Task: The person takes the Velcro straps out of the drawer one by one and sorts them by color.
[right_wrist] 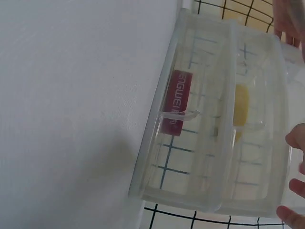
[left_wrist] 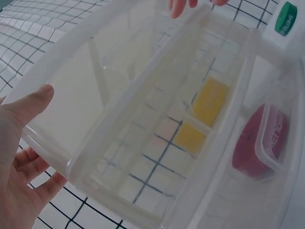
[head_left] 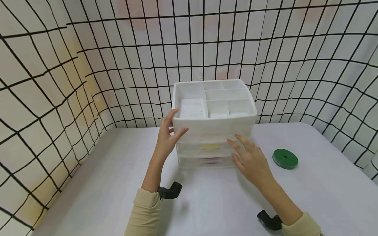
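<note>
Well, black mesh (head_left: 203, 42) borders the white table (head_left: 215, 200); left hand (head_left: 166, 136) grips drawer unit (head_left: 211, 128), right hand (head_left: 250, 158) loose.

Drawer unit (head_left: 212, 128): white, upright on worktop (head_left: 212, 203); top tray (head_left: 218, 118) divided into compartments; two translucent drawers (head_left: 192, 149) below, both closed.

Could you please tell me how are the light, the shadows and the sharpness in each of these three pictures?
Head view: bright and even, with soft shadows on the table below the left hand and right hand; left wrist view: hazy and slightly soft, though lettering on the red item is partly readable; right wrist view: dimmer, greyish, with a broad blurred shadow.
</note>
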Demonstrator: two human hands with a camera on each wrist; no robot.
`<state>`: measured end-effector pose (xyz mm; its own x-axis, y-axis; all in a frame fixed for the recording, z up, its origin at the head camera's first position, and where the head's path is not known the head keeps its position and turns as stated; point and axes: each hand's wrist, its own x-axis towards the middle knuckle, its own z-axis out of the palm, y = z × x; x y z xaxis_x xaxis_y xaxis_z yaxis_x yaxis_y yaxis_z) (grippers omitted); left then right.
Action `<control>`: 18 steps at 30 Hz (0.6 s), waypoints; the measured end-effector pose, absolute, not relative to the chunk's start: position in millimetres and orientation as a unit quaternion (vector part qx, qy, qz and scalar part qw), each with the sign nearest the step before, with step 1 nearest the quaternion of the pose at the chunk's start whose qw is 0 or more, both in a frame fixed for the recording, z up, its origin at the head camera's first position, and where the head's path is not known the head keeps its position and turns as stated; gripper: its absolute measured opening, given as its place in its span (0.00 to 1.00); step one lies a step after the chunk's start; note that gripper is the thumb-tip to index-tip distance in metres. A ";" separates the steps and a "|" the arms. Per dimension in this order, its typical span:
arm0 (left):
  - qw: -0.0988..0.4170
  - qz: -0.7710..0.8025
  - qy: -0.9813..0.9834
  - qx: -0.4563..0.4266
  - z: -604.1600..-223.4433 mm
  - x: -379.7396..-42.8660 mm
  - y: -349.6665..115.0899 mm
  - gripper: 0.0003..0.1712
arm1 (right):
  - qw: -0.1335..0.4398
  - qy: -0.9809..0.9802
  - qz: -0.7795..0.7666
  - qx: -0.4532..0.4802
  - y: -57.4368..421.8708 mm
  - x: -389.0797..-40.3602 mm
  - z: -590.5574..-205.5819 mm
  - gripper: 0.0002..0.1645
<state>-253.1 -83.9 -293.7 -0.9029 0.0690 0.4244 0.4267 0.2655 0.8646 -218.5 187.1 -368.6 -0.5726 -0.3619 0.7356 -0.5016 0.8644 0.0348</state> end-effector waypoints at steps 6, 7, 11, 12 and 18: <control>0.157 -0.586 -0.779 -0.161 -291.4 -249.3 -84.3 0.37 | 0.424 -0.844 0.102 0.313 176.5 -222.9 -366.2 0.21; 0.157 -0.586 -0.778 -0.162 -291.8 -249.7 -84.6 0.37 | 0.427 -0.837 0.100 0.328 174.3 -224.6 -365.5 0.22; 0.157 -0.585 -0.777 -0.168 -292.0 -249.7 -85.8 0.38 | 0.426 -0.821 0.093 0.368 166.0 -231.3 -362.9 0.25; 0.156 -0.585 -0.778 -0.169 -292.0 -249.7 -85.9 0.38 | 0.426 -0.820 0.089 0.373 164.2 -232.9 -362.6 0.25; 0.153 -0.588 -0.775 -0.175 -293.6 -250.0 -85.9 0.35 | 0.431 -0.812 0.058 0.390 157.8 -238.8 -364.6 0.28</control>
<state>-250.0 -85.9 -293.6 -0.8916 0.0917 0.4434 0.4517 0.2480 0.8570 -238.8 157.8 -364.6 -0.3252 -0.5831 0.7445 -0.6824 0.6897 0.2422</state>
